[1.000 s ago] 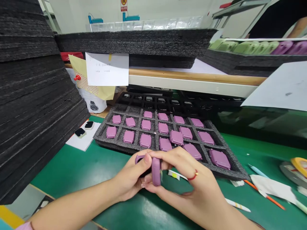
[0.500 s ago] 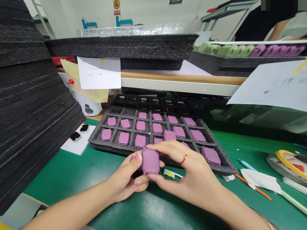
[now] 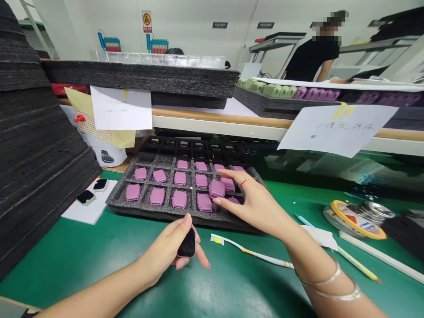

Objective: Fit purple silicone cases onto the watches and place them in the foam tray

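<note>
In my left hand point(image 3: 168, 247) is a purple smartwatch point(image 3: 187, 243), its dark screen facing up, held between thumb and curled fingers. My right hand point(image 3: 256, 198) reaches over the tray, thumb and index finger apart around a purple watch case point(image 3: 217, 189) that sits raised on a divider. The thumb tip is close to its lower edge; whether it touches I cannot tell. The black foam tray point(image 3: 114, 198) holds rows of purple watch cases point(image 3: 157, 195), backs up, in its compartments. My right hand and wrist hide the tray's right end.
A white toothbrush point(image 3: 245, 250) lies before the tray. Two pale watches point(image 3: 86, 197) rest on white paper at left, beside stacked black foam point(image 3: 43, 176). Tape rolls point(image 3: 357, 218) and pens are at right. A shelf point(image 3: 212, 123) spans the back; a person point(image 3: 311, 57) stands beyond.
My right hand has left the watch held near my left hand and moved up to the tray. The left hand now shows a watch screen side up. The view has shifted right.
</note>
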Demonstrator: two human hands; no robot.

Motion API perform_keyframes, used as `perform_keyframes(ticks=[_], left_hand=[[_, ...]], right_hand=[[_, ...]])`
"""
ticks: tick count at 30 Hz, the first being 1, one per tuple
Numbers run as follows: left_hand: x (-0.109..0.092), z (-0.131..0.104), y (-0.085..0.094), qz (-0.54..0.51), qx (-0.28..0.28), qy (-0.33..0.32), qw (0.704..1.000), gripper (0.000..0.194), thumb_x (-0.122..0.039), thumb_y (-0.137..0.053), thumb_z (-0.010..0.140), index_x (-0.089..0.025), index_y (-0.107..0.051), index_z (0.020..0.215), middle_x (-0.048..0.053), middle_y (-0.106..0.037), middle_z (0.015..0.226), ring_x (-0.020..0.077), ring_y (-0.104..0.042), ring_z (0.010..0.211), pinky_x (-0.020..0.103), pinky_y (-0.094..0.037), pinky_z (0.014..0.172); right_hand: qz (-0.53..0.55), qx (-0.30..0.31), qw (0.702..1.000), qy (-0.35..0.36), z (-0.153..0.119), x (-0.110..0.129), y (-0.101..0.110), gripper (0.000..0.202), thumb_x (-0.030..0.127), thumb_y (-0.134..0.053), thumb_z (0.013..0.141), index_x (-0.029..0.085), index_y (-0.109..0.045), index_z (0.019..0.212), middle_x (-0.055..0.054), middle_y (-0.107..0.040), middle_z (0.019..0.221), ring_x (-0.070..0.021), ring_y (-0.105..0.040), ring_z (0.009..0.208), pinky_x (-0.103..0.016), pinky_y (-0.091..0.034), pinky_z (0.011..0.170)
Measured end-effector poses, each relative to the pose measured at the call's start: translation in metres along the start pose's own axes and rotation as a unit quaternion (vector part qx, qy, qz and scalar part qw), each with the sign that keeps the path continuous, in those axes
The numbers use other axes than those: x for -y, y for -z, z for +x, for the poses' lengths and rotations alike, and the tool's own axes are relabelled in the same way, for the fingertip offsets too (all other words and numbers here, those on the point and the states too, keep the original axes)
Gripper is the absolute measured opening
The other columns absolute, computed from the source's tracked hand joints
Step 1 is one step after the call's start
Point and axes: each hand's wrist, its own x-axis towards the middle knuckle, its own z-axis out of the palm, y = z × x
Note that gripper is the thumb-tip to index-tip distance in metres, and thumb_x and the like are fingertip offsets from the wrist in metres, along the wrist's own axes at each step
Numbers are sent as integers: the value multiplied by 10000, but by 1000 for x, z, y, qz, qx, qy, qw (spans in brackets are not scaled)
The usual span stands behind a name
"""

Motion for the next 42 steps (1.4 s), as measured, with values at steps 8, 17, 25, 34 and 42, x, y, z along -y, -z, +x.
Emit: perform_keyframes(ticks=[8,17,25,34,42], left_hand=[[-3,2,2,-121,-6,-50,991,621,-738,-639,774,-120,-673,811,67,-690,733,70,-421,489,225,-295,492],[-1,2,8,-254,38,-68,964,534,-639,-748,763,-111,-720,831,57,-653,761,63,-485,540,170,-313,467],[-2,1,9,-281,86,-56,954,543,-644,-725,786,-131,-784,956,74,-700,780,39,-446,466,188,-304,477],[-1,1,11,-290,122,-70,947,546,-647,-686,820,-166,-796,1052,102,-726,843,59,-463,510,212,-285,493],[0,3,11,-287,126,-77,946,535,-643,-712,800,-156,-782,1012,83,-705,793,67,-446,521,206,-271,476]], right_hand=[[101,153,971,153,-27,61,-4,276,285,-838,780,233,-625,947,-73,-645,1241,-223,-666,1087,-344,-577,900],[149,22,969,194,-29,64,-27,85,160,-650,912,232,-608,929,-92,-720,1144,-199,-717,928,-361,-597,842],[363,-68,929,4,-18,60,-18,196,363,-624,967,225,-611,828,-23,-720,869,-138,-711,653,-273,-633,634],[313,-207,926,-34,-26,68,6,74,266,-718,902,282,-688,968,-37,-761,1057,-258,-750,1028,-436,-644,955],[154,-102,962,203,-33,50,-3,265,175,-723,873,370,-751,1050,10,-792,920,-255,-772,824,-413,-671,761]])
